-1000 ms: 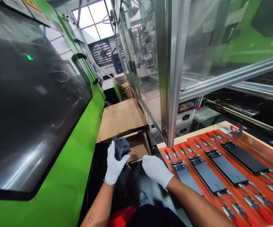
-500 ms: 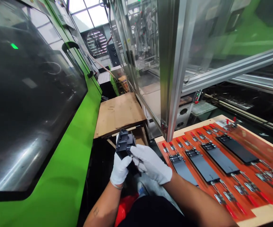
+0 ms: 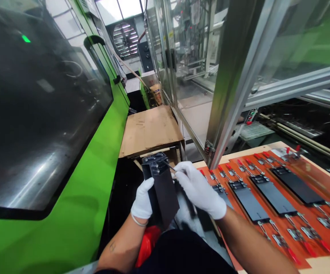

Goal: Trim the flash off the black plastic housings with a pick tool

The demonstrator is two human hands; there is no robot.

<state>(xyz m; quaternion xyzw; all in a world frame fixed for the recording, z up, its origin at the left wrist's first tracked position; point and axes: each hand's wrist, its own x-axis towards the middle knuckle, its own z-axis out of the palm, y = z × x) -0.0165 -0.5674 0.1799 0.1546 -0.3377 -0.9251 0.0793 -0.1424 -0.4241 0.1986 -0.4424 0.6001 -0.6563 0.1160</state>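
In the head view, my left hand [image 3: 142, 201], in a white glove, grips a long black plastic part [image 3: 166, 198] by its left side. The part's upper end carries several moulded ribs and posts and tilts toward me. My right hand [image 3: 201, 192], also gloved, is closed around a thin dark rod-like tool [image 3: 170, 166] just right of the part. The tool's tip reaches the ribbed end; whether it touches is too small to tell. The fingers behind the part are hidden.
To the right, a red-orange fixture board [image 3: 279, 224] holds several flat black parts [image 3: 249, 201] under red-handled toggle clamps. A cardboard-topped surface [image 3: 152, 129] lies ahead. A green machine [image 3: 108, 148] flanks the left, and a metal frame post [image 3: 230, 87] stands right of centre.
The black part has turned, showing its long dark side. My right hand has shifted right, off the part's end, and the thin tool now shows. The view has moved slightly.
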